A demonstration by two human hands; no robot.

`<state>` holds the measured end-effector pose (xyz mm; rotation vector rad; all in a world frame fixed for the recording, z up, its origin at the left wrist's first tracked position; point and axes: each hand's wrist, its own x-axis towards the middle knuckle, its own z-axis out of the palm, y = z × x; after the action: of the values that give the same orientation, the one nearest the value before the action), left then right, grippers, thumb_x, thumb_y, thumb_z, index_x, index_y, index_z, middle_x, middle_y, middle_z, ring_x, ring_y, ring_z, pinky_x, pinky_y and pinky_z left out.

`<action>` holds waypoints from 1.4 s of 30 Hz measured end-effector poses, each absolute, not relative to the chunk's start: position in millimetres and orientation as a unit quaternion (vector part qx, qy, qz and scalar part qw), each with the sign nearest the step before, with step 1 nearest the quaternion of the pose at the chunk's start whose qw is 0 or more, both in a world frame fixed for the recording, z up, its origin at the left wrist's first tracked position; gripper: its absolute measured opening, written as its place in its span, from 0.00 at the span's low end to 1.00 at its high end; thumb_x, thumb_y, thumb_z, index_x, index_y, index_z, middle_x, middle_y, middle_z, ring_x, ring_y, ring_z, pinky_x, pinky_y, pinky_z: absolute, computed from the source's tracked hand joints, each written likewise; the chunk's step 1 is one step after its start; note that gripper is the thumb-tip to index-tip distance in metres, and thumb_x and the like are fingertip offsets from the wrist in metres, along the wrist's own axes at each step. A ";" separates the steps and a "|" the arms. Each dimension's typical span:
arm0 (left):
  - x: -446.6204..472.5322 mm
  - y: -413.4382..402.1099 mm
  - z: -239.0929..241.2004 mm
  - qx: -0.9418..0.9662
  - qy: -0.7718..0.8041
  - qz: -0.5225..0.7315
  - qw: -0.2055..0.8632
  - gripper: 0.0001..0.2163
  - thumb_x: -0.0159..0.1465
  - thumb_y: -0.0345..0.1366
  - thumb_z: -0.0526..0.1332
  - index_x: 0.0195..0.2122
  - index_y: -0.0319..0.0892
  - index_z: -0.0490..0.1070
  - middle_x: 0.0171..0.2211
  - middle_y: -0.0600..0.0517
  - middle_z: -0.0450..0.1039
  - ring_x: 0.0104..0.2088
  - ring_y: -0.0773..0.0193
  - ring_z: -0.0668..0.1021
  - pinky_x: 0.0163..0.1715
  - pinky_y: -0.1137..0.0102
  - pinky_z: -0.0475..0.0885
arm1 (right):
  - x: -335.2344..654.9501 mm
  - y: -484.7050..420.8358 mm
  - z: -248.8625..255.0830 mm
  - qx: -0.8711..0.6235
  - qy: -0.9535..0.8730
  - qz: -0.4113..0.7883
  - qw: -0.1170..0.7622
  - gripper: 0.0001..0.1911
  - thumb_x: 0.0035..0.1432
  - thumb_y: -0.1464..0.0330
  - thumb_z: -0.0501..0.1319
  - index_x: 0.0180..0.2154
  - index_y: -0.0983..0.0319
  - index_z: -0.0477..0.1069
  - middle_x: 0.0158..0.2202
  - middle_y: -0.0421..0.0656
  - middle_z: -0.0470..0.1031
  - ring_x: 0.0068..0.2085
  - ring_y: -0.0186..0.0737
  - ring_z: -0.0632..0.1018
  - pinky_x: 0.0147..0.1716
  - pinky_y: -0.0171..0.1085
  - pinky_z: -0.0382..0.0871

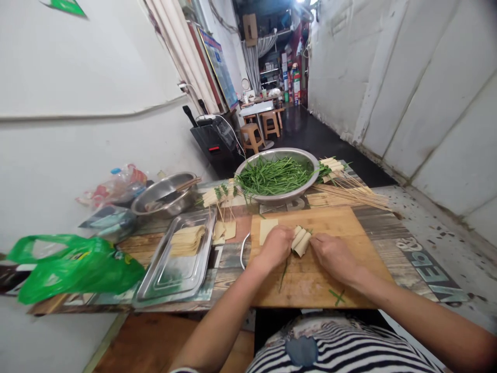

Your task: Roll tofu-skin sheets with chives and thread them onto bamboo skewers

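Note:
On a wooden cutting board (pixel 322 280) both my hands close round a small bundle of rolled tofu-skin pieces (pixel 302 241). My left hand (pixel 275 247) grips the rolls from the left, fingers curled. My right hand (pixel 334 255) pinches them from the right. A flat square of tofu skin (pixel 267 229) lies on the board just beyond my left hand. Loose green chive stems (pixel 337 296) lie on the board near me.
A metal bowl of green chives (pixel 276 177) stands behind the board, with bamboo skewers (pixel 355 196) and finished skewered rolls (pixel 331 167) beside it. A steel tray (pixel 174 269) holds stacked tofu sheets (pixel 188 240). Left are an empty metal bowl (pixel 165 194) and a green plastic bag (pixel 73 267).

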<state>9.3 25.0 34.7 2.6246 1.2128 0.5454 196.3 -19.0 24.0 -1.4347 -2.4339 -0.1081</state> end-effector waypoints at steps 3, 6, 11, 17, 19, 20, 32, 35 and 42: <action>12.2 15.6 37.1 0.876 0.446 0.173 0.057 0.10 0.63 0.41 0.60 0.30 0.40 0.74 0.29 0.45 0.76 0.31 0.58 0.76 0.34 0.66 0.70 | 196.1 -19.7 21.3 -0.524 -0.839 -0.035 0.145 0.15 0.63 0.77 0.49 0.32 0.65 0.73 0.31 0.46 0.75 0.32 0.39 0.74 0.31 0.35 0.62; 16.2 3.9 35.6 0.851 0.493 0.177 0.024 0.10 0.59 0.42 0.63 0.32 0.41 0.72 0.32 0.44 0.76 0.35 0.53 0.76 0.37 0.63 0.72 | 199.9 -26.9 21.0 -0.529 -0.835 -0.028 0.149 0.12 0.63 0.75 0.52 0.33 0.64 0.73 0.31 0.45 0.75 0.34 0.40 0.74 0.32 0.36 0.63; 26.3 5.2 31.3 0.837 0.508 0.201 -0.004 0.07 0.55 0.39 0.64 0.31 0.41 0.71 0.31 0.45 0.75 0.36 0.54 0.76 0.38 0.62 0.71 | 215.8 -35.1 25.2 -0.512 -0.840 -0.006 0.178 0.13 0.63 0.77 0.50 0.32 0.64 0.72 0.31 0.44 0.74 0.32 0.38 0.73 0.33 0.35 0.63; 79.7 43.9 30.6 0.841 0.500 0.206 -0.027 0.15 0.58 0.46 0.63 0.38 0.40 0.72 0.35 0.42 0.74 0.41 0.50 0.74 0.43 0.57 0.68 | 271.5 -13.2 22.4 -0.536 -0.811 -0.058 0.229 0.13 0.65 0.71 0.50 0.32 0.61 0.71 0.31 0.44 0.71 0.33 0.39 0.71 0.32 0.36 0.61; 105.8 54.7 27.0 0.846 0.494 0.198 -0.012 0.17 0.59 0.47 0.61 0.40 0.38 0.72 0.38 0.40 0.73 0.42 0.49 0.74 0.45 0.55 0.68 | 296.3 -4.2 13.5 -0.550 -0.798 -0.077 0.234 0.15 0.66 0.69 0.48 0.34 0.61 0.72 0.31 0.45 0.71 0.34 0.40 0.72 0.32 0.36 0.60; 118.0 58.4 24.7 0.851 0.490 0.190 -0.002 0.17 0.59 0.47 0.61 0.40 0.37 0.72 0.39 0.39 0.73 0.43 0.48 0.74 0.45 0.54 0.68 | 308.1 -0.3 7.5 -0.552 -0.796 -0.084 0.234 0.16 0.67 0.68 0.48 0.34 0.61 0.73 0.31 0.45 0.71 0.34 0.40 0.72 0.31 0.36 0.60; 75.3 -12.6 74.8 0.857 0.457 0.235 0.040 0.23 0.63 0.42 0.62 0.56 0.38 0.62 0.50 0.39 0.71 0.50 0.51 0.74 0.50 0.58 0.67 | 288.0 7.3 78.9 -0.424 -0.838 -0.112 0.324 0.18 0.67 0.65 0.47 0.37 0.61 0.75 0.34 0.48 0.75 0.34 0.41 0.75 0.33 0.37 0.68; 27.3 -36.9 67.1 0.825 0.485 0.289 -0.006 0.13 0.68 0.37 0.54 0.52 0.42 0.66 0.40 0.44 0.75 0.43 0.55 0.76 0.43 0.61 0.70 | 258.1 51.1 110.0 -0.386 -0.865 -0.062 0.313 0.17 0.66 0.66 0.49 0.36 0.60 0.76 0.35 0.47 0.77 0.36 0.42 0.76 0.36 0.38 0.68; -20.8 -52.1 10.5 0.734 0.569 0.372 -0.016 0.10 0.67 0.31 0.52 0.37 0.46 0.72 0.29 0.50 0.73 0.32 0.59 0.75 0.34 0.63 0.68 | 184.6 220.5 131.7 -0.485 -0.873 -0.041 0.023 0.11 0.60 0.72 0.57 0.36 0.63 0.79 0.37 0.48 0.79 0.40 0.42 0.77 0.37 0.36 0.64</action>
<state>-20.8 -52.1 10.5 2.3286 1.8054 1.1801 184.6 220.5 131.7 -1.5005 -2.7043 -0.1273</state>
